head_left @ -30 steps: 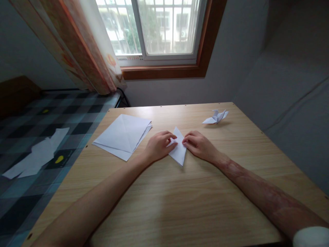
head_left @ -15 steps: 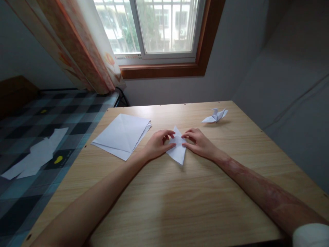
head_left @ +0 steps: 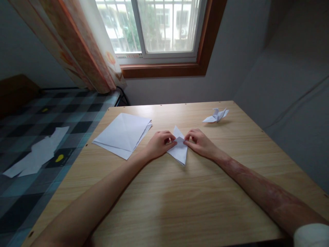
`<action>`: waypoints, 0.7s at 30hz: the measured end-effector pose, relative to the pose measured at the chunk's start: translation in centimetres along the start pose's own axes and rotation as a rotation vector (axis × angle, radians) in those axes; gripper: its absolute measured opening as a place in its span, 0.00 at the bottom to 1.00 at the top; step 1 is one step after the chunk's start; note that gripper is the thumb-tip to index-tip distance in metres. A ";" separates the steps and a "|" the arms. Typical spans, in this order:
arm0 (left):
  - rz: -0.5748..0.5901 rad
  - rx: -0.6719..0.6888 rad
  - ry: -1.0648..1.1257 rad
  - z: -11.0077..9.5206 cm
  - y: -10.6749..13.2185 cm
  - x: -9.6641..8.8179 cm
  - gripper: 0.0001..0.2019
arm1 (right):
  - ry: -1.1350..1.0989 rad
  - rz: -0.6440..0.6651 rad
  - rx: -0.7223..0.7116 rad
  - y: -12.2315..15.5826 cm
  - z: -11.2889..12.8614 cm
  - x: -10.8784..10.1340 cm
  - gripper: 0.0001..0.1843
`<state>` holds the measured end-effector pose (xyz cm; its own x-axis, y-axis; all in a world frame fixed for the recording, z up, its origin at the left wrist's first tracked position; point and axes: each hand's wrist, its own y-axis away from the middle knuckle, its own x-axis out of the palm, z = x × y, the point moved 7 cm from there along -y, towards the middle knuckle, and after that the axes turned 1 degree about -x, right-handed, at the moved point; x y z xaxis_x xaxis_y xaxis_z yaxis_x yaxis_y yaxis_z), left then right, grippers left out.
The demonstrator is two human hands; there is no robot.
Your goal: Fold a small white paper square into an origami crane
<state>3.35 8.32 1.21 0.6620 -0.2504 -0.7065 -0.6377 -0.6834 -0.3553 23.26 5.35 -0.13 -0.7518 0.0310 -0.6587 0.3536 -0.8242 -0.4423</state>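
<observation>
A small white folded paper (head_left: 180,151), diamond-shaped, lies on the wooden table (head_left: 180,206) in the middle. My left hand (head_left: 158,144) pinches its left side with curled fingers. My right hand (head_left: 199,141) pinches its right side, fingertips close to the left hand's over the paper's middle. Both forearms rest on or just over the tabletop.
A stack of white paper sheets (head_left: 123,133) lies left of my hands. A finished white paper crane (head_left: 216,116) sits at the far right. A bed with a checked cover (head_left: 38,137) and paper scraps (head_left: 36,156) stands left of the table; a window and curtain are behind.
Both hands' fingers have drawn closer together over the paper's middle, and a flap across the centre is now folded in. The paper has stayed in place.
</observation>
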 end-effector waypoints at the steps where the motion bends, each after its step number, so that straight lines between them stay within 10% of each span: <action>1: -0.003 0.013 -0.039 -0.1 0.0 0.0 0.09 | -0.009 0.005 0.001 0.0 0.1 0.0 0.05; 13: 0.064 0.416 -0.391 -2.5 0.9 -0.9 0.12 | 0.001 0.011 -0.103 0.2 1.4 -0.5 0.09; 21: 0.152 0.458 -0.442 -2.5 0.9 -0.9 0.10 | 0.153 0.046 -0.257 0.5 2.3 -0.7 0.09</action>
<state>3.13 6.21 3.09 0.3895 0.0507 -0.9196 -0.8792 -0.2772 -0.3876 22.68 3.64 1.56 -0.6462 0.0974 -0.7569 0.5294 -0.6572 -0.5366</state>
